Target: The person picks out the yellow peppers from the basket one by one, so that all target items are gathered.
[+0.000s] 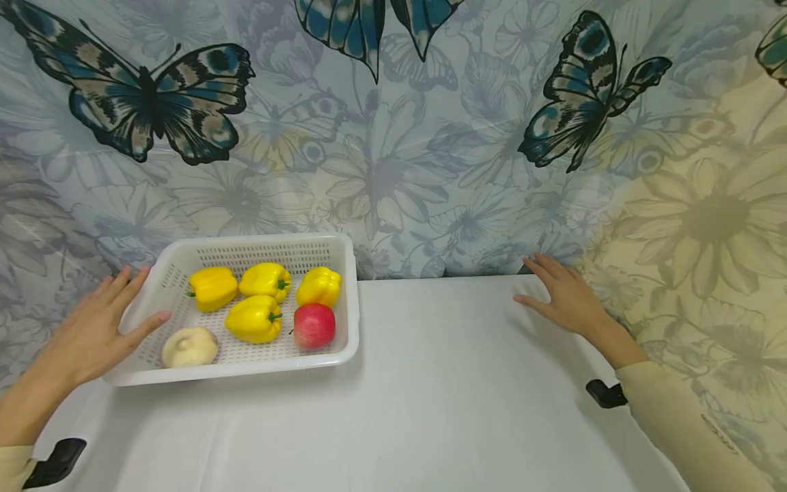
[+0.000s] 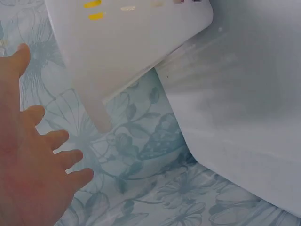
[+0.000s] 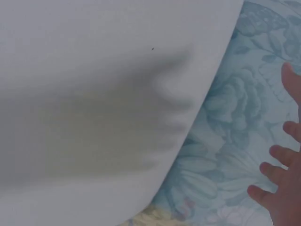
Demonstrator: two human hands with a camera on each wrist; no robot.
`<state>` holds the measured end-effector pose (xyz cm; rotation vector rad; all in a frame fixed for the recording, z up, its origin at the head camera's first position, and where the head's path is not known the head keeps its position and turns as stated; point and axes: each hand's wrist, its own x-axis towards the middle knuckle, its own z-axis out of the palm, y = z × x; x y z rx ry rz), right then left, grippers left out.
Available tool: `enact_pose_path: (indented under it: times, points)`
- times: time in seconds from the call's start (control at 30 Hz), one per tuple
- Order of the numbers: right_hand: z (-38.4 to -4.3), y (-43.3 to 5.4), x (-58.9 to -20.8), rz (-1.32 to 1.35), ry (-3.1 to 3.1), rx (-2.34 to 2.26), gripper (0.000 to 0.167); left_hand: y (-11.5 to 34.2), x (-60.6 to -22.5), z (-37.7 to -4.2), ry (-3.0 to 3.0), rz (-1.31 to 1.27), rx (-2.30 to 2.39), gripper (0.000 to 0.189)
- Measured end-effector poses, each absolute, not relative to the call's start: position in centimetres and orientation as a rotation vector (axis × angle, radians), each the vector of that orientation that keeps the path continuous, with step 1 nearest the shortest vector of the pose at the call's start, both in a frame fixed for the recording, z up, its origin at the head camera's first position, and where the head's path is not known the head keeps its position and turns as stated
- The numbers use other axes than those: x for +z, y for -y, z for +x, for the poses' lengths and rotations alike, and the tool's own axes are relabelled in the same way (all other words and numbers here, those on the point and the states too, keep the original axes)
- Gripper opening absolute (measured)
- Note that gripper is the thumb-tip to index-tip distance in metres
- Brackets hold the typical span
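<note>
A white perforated basket stands on the left of the white table. Inside lie several yellow bell peppers, a red apple at the front right and a pale, round, cream-coloured item at the front left. My left hand overlaps the basket's left end in the head view, its fingers extended and nothing held. In the left wrist view that hand shows spread fingers beside the basket wall. Over the table's far right edge, my right hand stretches its fingers apart, holding nothing.
The white table runs to the right of the basket. Behind it rises a cloth backdrop printed with butterflies and flowers. Black straps show at the cuffs of both sleeves.
</note>
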<state>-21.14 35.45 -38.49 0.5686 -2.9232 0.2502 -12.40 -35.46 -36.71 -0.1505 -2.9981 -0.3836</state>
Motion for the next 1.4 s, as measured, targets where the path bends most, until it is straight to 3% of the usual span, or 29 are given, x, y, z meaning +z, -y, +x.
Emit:
enact_pose_path:
  times: [0.4, 0.8, 1.03, 1.4]
  points:
    - [-21.6, -34.0, -37.8, 0.694, 2.764, 0.263, 0.069, 36.3, -36.6, -12.0, 2.972, -0.060, -0.398, 0.085]
    - [-21.8, -31.4, -36.0, 0.672, 2.822, 0.237, 0.068, 36.6, -36.9, -11.7, 2.969, 0.003, -0.464, 0.081]
    - [-21.9, -29.5, -35.2, 0.695, 2.858, 0.255, 0.069, 36.7, -37.4, -11.6, 2.938, 0.037, -0.541, 0.067]
    - [-22.2, -27.1, -34.6, 0.721, 2.836, 0.355, 0.069, 36.9, -38.0, -11.0, 2.921, 0.087, -0.603, 0.069]
